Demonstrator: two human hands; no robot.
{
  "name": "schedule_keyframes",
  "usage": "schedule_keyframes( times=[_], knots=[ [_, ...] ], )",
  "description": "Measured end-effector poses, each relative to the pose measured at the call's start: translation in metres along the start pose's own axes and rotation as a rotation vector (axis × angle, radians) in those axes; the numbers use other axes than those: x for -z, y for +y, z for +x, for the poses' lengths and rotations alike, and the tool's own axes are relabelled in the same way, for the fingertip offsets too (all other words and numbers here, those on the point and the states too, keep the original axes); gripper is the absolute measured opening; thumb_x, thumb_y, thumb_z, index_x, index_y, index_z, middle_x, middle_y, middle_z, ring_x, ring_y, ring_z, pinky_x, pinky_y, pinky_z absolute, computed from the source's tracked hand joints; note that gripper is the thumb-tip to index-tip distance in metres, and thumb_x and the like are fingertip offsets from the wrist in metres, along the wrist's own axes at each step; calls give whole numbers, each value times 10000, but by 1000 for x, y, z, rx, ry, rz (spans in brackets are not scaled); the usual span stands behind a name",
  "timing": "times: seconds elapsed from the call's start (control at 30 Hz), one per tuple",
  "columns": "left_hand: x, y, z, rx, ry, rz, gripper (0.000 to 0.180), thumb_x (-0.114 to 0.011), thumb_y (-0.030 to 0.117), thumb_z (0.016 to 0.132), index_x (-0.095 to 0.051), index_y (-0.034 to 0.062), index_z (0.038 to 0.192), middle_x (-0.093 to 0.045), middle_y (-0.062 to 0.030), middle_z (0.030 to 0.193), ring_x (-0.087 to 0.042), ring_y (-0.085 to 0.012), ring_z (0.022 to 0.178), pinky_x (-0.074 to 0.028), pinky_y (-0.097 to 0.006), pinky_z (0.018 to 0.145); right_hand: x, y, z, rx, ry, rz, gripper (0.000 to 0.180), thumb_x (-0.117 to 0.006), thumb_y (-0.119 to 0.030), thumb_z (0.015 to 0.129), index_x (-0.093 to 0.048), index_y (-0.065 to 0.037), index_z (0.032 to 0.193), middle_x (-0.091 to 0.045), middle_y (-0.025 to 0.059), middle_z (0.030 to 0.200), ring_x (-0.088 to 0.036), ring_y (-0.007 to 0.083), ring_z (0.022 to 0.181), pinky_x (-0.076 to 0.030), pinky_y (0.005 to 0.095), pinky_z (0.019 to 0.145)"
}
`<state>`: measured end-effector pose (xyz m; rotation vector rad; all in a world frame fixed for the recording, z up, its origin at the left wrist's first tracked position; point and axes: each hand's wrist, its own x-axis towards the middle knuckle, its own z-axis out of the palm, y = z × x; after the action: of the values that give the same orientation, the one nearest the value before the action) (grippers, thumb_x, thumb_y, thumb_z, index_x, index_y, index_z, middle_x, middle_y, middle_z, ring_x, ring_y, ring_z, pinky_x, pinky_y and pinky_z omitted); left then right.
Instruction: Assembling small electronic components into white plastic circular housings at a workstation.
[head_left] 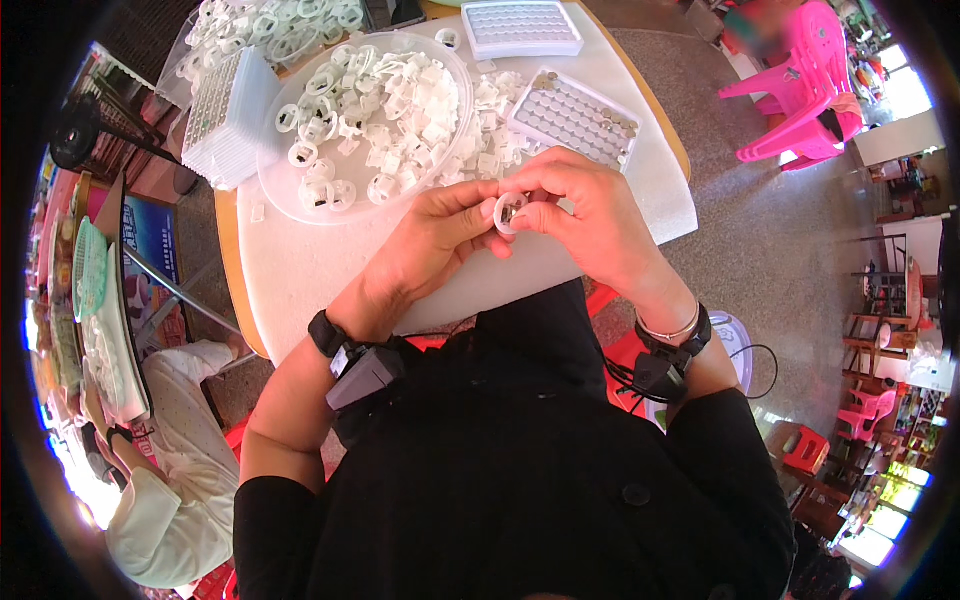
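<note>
Over the near part of the table, my left hand (436,238) and my right hand (592,212) meet at the fingertips. Between them they pinch a small round white plastic ring part (509,213) with something dark inside it. Both hands are closed on its edges, and the fingers cover part of it. Just beyond my hands, a large round translucent tray (268,192) holds many loose white plastic parts (400,100), some ring-shaped and some squarish. More squarish white pieces (490,125) lie along the tray's right side. Past my right hand is a slotted white tray (570,112) with small metallic bits in some slots.
A tall stack of slotted trays (225,120) stands at the left. Another slotted tray (522,28) is at the far edge. More ring parts (270,28) are heaped far left. Pink plastic chairs (800,85) stand to the right; another person (180,470) sits at left.
</note>
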<state>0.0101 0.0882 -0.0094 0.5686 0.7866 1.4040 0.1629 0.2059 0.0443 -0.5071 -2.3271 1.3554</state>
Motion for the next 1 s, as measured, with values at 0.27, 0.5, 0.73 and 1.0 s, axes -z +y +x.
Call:
schedule_keyframes(
  times=[0.27, 0.5, 0.73, 1.0],
  knots=[
    [3, 1, 1, 41, -23, 10, 324, -543, 172, 949, -558, -29, 1203, -605, -70, 1009, -572, -145, 844, -481, -280, 778, -7, 10, -2, 87, 49, 61, 135, -684, 11, 727, -672, -31, 855, -586, 56, 809, -600, 161, 700, -471, 275, 638],
    [3, 2, 1, 48, -37, 18, 297, -532, 145, 951, -560, -35, 1186, -605, -79, 1025, -571, -150, 864, -484, -284, 776, -3, 14, 0, -4, -32, 163, 129, -661, 35, 779, -662, 0, 904, -586, 46, 851, -603, 124, 780, -489, 262, 702],
    [9, -1, 5, -8, -60, -124, 240, -517, 143, 959, -556, -21, 1130, -601, -84, 997, -585, -157, 869, -507, -274, 764, -9, 3, -8, 96, 123, 39, 215, -622, -3, 822, -643, -2, 1036, -632, 86, 948, -639, 167, 823, -505, 284, 736],
    [2, -2, 5, -30, 0, -72, 202, -531, 150, 955, -568, -5, 1079, -604, -70, 977, -582, -143, 850, -498, -266, 770, -22, 7, -5, 343, 217, -246, 158, -625, -18, 744, -593, -33, 898, -603, 119, 858, -614, 312, 751, -507, 373, 639]
  ],
)
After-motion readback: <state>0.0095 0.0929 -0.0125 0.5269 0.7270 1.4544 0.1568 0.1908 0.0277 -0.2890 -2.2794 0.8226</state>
